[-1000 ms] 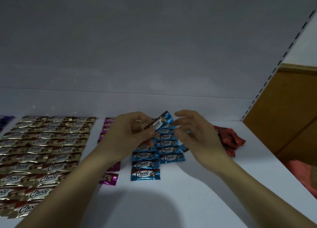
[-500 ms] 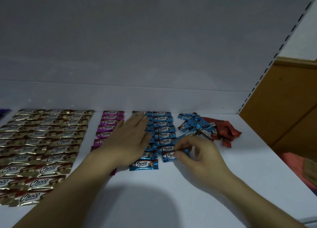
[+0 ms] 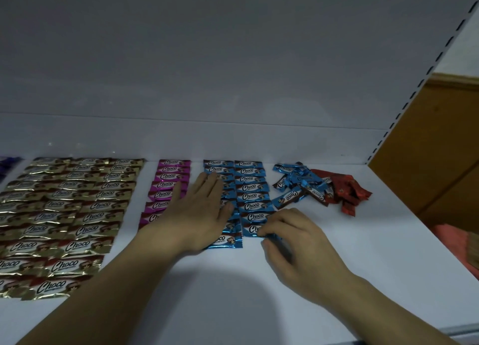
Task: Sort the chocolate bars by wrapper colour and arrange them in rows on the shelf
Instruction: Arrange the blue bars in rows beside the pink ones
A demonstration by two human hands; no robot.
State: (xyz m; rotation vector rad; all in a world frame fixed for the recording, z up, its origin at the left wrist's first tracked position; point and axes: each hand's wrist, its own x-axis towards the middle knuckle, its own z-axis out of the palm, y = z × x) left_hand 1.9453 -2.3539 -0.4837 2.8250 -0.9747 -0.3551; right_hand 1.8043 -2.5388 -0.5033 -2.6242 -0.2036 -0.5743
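The right hand (image 3: 293,237) pinches a blue bar (image 3: 269,237) at the near end of the right blue row (image 3: 252,197) on the shelf (image 3: 259,293); the left hand (image 3: 202,212) lies flat and open, steadying the neighbouring row. Best to square the bar's edges with the one above before letting go.

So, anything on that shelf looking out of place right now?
Yes. Right of the tidy blue rows, a loose heap of blue bars lies at mixed angles, touching a jumbled red pile. Both are unsorted. The gold and pink rows look straight.
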